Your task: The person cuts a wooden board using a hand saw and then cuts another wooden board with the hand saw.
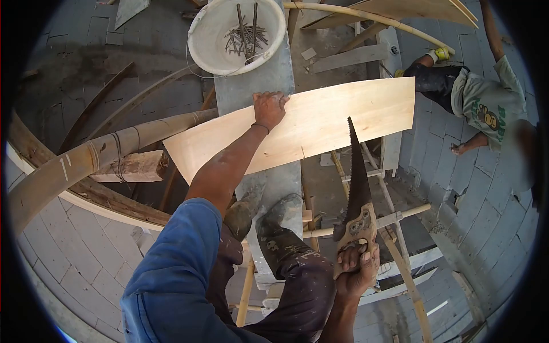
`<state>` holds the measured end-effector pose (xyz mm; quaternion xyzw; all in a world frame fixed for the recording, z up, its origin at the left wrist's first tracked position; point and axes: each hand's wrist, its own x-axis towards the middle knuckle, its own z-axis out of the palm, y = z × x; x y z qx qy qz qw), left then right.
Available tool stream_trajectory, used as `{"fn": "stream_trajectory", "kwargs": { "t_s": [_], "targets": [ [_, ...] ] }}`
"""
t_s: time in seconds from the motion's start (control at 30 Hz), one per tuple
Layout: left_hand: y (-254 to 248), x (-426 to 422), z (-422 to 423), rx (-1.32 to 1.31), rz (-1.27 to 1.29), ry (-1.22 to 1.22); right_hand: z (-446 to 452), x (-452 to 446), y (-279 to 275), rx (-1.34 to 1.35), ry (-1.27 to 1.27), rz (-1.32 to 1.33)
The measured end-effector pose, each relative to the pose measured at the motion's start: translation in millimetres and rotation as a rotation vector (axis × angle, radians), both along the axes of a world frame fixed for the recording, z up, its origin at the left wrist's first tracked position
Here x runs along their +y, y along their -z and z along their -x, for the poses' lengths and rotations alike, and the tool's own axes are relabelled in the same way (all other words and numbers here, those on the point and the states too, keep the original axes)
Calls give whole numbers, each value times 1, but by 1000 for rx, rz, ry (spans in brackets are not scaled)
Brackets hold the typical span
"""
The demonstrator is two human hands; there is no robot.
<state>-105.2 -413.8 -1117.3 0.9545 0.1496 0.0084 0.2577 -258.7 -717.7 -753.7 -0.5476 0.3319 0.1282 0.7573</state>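
Observation:
A pale plywood board lies crosswise over the grey plank I stand on. My left hand grips its far edge, fingers curled over it. A short cut shows in the board's near edge, right of my left hand. In my right hand is a handsaw, held by its worn wooden handle with fingers wrapped through the grip. The dark blade points away from me, and its tip overlaps the board in view, right of the cut. Whether the blade touches the board I cannot tell.
A white bucket holding nails and two metal rods stands on the plank ahead. Bamboo poles and timber lie left. At right, a person wearing a yellow glove is near a bamboo pole. Scaffold poles and the floor show below.

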Motion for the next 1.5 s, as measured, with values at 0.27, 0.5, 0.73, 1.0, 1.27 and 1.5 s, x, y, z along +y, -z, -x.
{"fn": "stream_trajectory", "kwargs": {
  "t_s": [0.27, 0.5, 0.73, 1.0, 1.27, 1.5],
  "targets": [
    [-50, 8, 12, -160, 7, -8, 4, 4, 5, -58, -21, -104],
    [-30, 15, 19, -14, 43, -47, 19, 2, -7, -88, -76, -75],
    [41, -8, 46, 250, 213, 237, 34, 1, 8, -4, -19, 4],
    [6, -30, 91, 310, -84, 129, -12, 22, 50, 57, -323, 270],
    [38, 39, 99, 245, -24, 86, -31, 61, 75, 52, -183, 135],
    [43, 17, 77, 461, 107, -109, -14, 44, 94, 12, -181, 197]
  ]
}}
